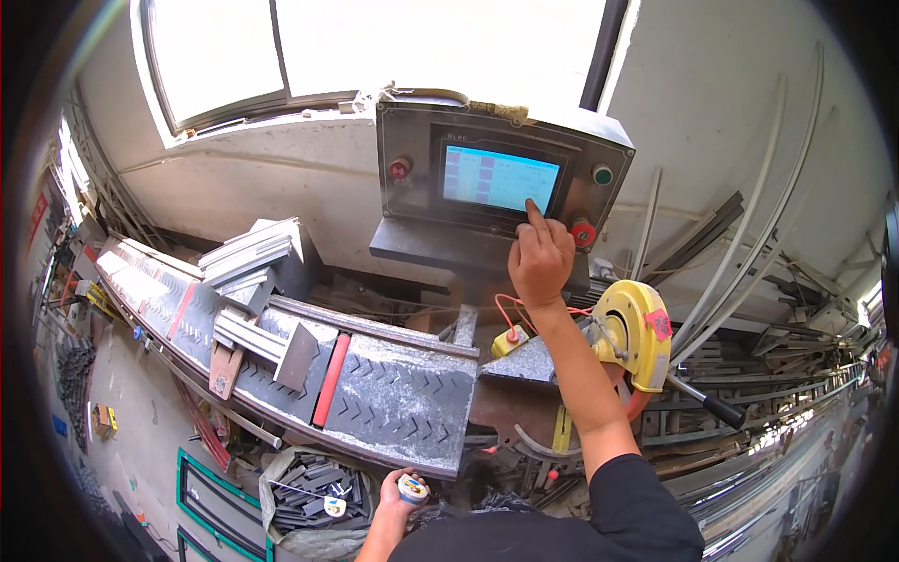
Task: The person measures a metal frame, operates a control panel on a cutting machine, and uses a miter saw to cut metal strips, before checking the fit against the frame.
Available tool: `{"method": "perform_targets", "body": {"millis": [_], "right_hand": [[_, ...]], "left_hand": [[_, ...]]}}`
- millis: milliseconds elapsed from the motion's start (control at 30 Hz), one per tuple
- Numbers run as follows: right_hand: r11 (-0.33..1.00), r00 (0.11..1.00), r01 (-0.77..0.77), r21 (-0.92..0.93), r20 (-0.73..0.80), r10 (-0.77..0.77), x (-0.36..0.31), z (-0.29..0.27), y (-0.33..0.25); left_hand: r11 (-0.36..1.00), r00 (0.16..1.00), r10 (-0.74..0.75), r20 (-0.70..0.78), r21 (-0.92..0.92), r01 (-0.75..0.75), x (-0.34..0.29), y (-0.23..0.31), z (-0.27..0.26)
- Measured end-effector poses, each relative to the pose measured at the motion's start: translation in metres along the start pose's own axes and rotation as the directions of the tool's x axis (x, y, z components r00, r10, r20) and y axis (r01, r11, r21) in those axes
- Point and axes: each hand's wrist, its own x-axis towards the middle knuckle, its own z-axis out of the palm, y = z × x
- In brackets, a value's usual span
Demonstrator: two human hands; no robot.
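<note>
My right hand (541, 255) reaches up to the control panel (412, 201). Its index finger is stretched out and its tip touches the lower right of the lit blue touchscreen (496, 178). The other fingers are curled and nothing is in them. Low in the view, my left hand (391, 495) is closed around a small round tape measure (412, 488) with a white, blue and yellow face. It is just below the near end of a metal bench (403, 389) marked with rows of dark chevrons.
Metal profiles (248, 258) lie stacked on the bench's left part. A yellow-guarded cutting saw (632, 328) with a black handle (721, 409) stands right of my forearm. Dark offcuts (309, 487) fill a sack below the bench. Green-edged frames (215, 487) lie on the floor.
</note>
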Motion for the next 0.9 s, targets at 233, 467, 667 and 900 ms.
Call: {"method": "perform_targets", "body": {"millis": [233, 467, 667, 900], "right_hand": [[0.96, 0.982, 0.186, 0.21, -0.08, -0.172, 0.011, -0.005, -0.008], [0.954, 0.96, 0.272, 0.129, -0.105, -0.26, 0.024, 0.006, -0.02], [0.961, 0.962, 0.272, 0.05, 0.014, -0.273, 0.023, 0.007, -0.023], [0.972, 0.972, 0.234, 0.007, -0.009, -0.234, 0.022, 0.012, -0.021]], "left_hand": [[0.998, 0.999, -0.017, 0.029, -0.053, 0.019, 0.013, 0.008, 0.001], [0.995, 0.994, -0.098, 0.039, -0.019, 0.099, 0.025, 0.005, 0.003], [0.993, 0.992, -0.107, 0.066, 0.061, 0.103, 0.025, 0.001, 0.008], [0.992, 0.992, -0.124, 0.027, 0.009, 0.124, 0.027, 0.005, -0.003]]}}
